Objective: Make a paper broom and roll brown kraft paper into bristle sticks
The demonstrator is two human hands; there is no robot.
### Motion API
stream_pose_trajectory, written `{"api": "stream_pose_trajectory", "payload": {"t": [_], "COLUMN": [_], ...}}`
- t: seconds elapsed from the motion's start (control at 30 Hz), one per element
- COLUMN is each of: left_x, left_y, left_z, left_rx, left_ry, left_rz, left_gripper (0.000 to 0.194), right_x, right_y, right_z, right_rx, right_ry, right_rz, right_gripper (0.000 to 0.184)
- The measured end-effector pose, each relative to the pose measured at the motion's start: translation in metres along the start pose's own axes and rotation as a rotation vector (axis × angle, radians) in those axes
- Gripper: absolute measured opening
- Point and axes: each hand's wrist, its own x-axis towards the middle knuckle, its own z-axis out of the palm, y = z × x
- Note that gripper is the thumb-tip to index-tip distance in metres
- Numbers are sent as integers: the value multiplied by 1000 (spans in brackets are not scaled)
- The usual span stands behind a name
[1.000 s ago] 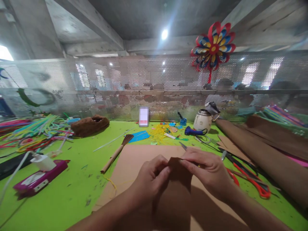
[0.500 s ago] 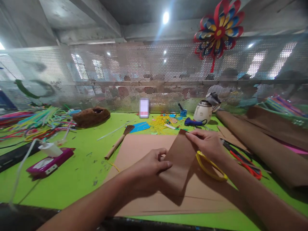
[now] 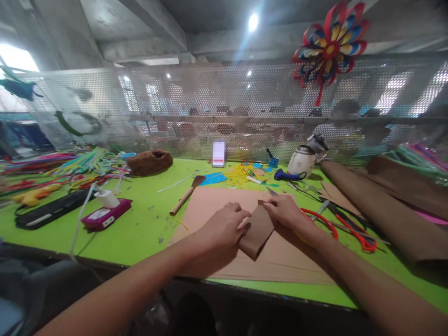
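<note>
A piece of brown paper (image 3: 257,233) is held between my two hands above larger light-brown sheets (image 3: 210,200), its lower end bent over. My left hand (image 3: 226,226) has its fingers closed on the left edge of the piece. At the upper right corner, my right hand (image 3: 283,211) pinches it between thumb and fingers. A red scissor handle (image 3: 320,219) shows beside my right wrist, and a metal tip (image 3: 271,191) sticks out past the fingers. Whether this hand also holds those scissors I cannot tell.
Left on the green table (image 3: 147,242) are a purple power strip (image 3: 107,214) and a brush (image 3: 187,195). Behind the sheets stand a phone (image 3: 219,154) and a kettle (image 3: 301,161), near yellow scraps (image 3: 241,176). Brown rolls (image 3: 371,205) and red-handled tools (image 3: 357,233) lie right.
The brown piece is turned and bent over, and looks shorter. My left hand has rolled over it, knuckles up. A red handle now shows near my right wrist where a yellow loop was.
</note>
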Motion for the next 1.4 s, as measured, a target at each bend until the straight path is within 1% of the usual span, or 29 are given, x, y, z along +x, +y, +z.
{"api": "stream_pose_trajectory", "payload": {"t": [0.03, 0.1, 0.17, 0.2, 0.27, 0.33, 0.43, 0.57, 0.73, 0.83, 1.1, 1.23, 1.4], "left_x": [-3, -12, -25, -31, -44, -53, -59, -63, -69, -70, -75, -76, -78], "left_y": [6, 18, 30, 35, 42, 46, 48, 48, 49, 50, 50, 51, 52], "left_z": [1, 5, 11, 14, 18, 20, 20, 19, 19, 18, 22, 25, 23], "left_rx": [-5, -28, -20, -3, 38, 68, 68, 35, 5, 7, 67, 95, 87], "left_ry": [8, -16, -41, -37, -40, -62, -104, -120, -161, -162, -97, -58, -34], "left_rz": [74, 194, 267, 265, 205, 157, 137, 125, 112, 98, 62, 22, -27], "left_gripper": [19, 16, 21, 29, 50, 62, 72, 82, 86, 86, 79, 80, 76], "right_x": [0, -1, -2, -2, -3, -3, -4, -6, -6, -6, -7, -9, -9], "right_y": [0, 1, 2, 2, 2, 2, 1, -1, -1, 0, -5, -10, -11], "right_z": [0, 1, 2, 2, 3, 4, 5, 7, 8, 9, 8, 7, 8], "right_rx": [-22, -63, -98, -115, -151, -191, -244, -303, -374, -407, -491, -520, -535], "right_ry": [-5, -21, -39, -48, -63, -75, -95, -119, -140, -156, -187, -189, -203], "right_rz": [5, 13, 16, 15, 14, 15, 14, 3, -1, -2, -13, -18, -9], "right_gripper": [28, 28, 28, 27, 25, 24, 24, 23, 25, 24, 25, 26, 26]}}
